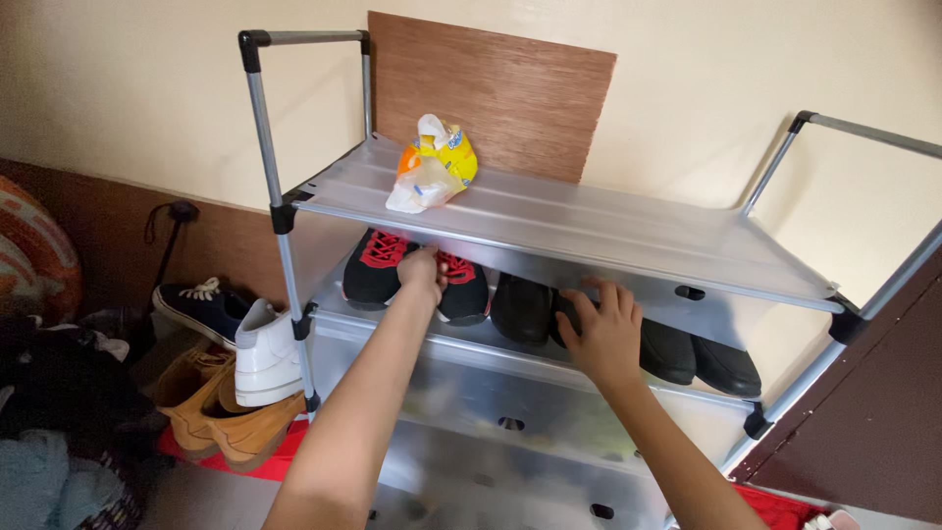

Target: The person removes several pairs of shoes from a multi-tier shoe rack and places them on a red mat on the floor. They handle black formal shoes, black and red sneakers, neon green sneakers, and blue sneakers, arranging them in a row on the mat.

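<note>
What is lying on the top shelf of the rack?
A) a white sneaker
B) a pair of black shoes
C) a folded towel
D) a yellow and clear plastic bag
D: a crumpled yellow and clear plastic bag lies alone on the top shelf, while the black shoes and the black sneakers with red laces sit on the shelf below.

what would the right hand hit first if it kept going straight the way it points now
Likely the black shoes on the second shelf: the right hand points into that row, fingers already at them. Contact is unclear from this angle.
</note>
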